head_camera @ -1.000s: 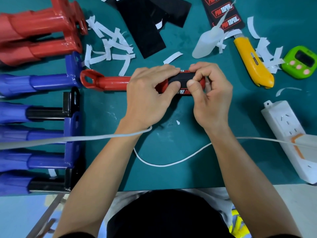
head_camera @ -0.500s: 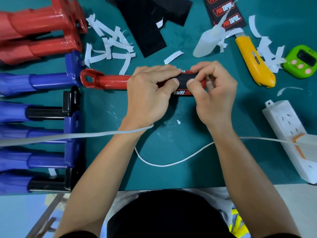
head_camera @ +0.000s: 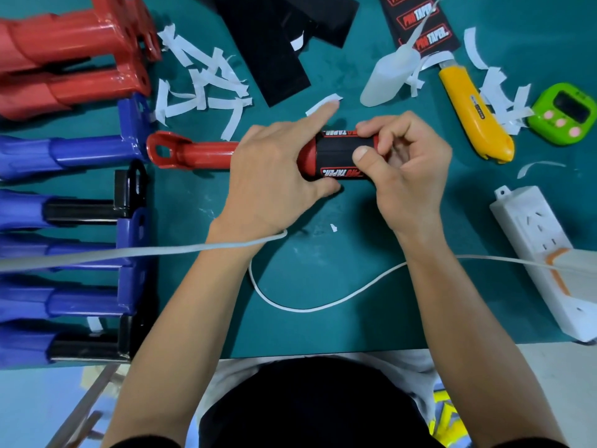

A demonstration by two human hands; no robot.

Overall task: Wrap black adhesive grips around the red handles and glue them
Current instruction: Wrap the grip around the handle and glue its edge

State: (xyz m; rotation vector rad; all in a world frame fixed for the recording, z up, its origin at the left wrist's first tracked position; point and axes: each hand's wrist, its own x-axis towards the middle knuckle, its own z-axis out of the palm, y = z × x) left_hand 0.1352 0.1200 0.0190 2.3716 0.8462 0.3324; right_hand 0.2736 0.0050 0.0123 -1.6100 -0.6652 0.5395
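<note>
At the middle of the teal counter (head_camera: pixel 323 270), the left hand (head_camera: pixel 271 176) apparently clasps the red plastic handle (head_camera: pixel 200 153); the right hand (head_camera: pixel 410 169) pinches its black adhesive grip (head_camera: pixel 342 150) — press the seam flat, edges aligned.

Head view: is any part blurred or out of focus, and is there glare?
Head view: the forefinger of the left hand, near the held handle, is motion-blurred; head view: the white cable near the lens is unfocused; head view: glare streaks the red handles top left.
</note>
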